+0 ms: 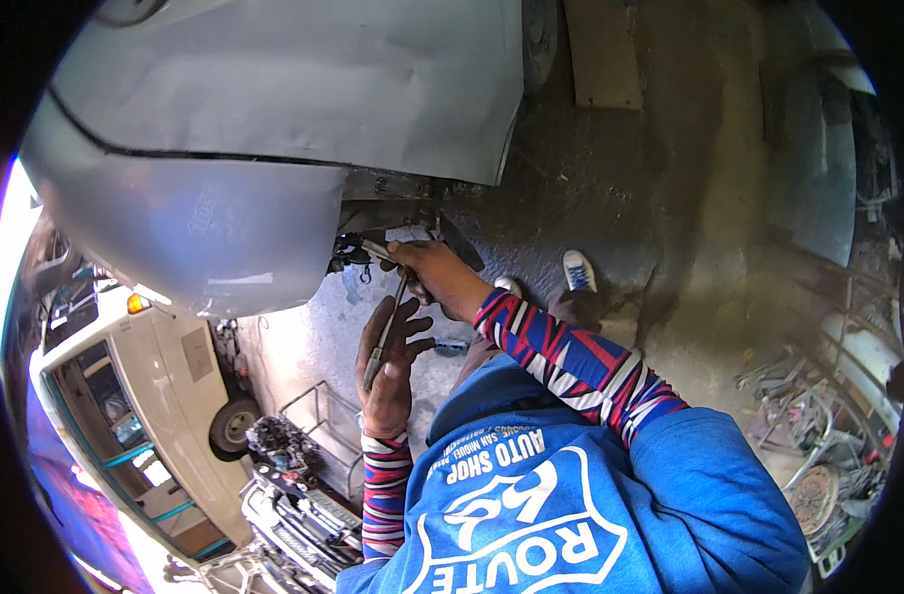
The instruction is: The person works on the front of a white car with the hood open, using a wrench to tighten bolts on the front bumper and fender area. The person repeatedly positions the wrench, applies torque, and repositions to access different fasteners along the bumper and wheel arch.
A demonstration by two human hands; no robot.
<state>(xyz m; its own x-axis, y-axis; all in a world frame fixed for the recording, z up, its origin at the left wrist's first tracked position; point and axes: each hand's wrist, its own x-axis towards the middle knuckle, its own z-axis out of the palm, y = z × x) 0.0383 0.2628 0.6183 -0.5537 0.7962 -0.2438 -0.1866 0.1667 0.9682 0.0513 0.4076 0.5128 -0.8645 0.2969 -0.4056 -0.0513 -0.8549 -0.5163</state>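
My right hand is closed around the head end of what looks like a ratchet wrench. Its short metal socket end points left, to a dark bracket with small fittings beside the edge of a grey car bumper. Below, my left hand has the wrench's slim handle lying across its palm. Those fingers curl loosely around it and stand partly apart. Exactly where the socket end meets the bracket is too small to tell.
The grey car body panel fills the upper left. A cream van stands at the lower left, near a metal rack and piled parts. Scrap metal parts lie at the right. My shoe rests on the concrete floor.
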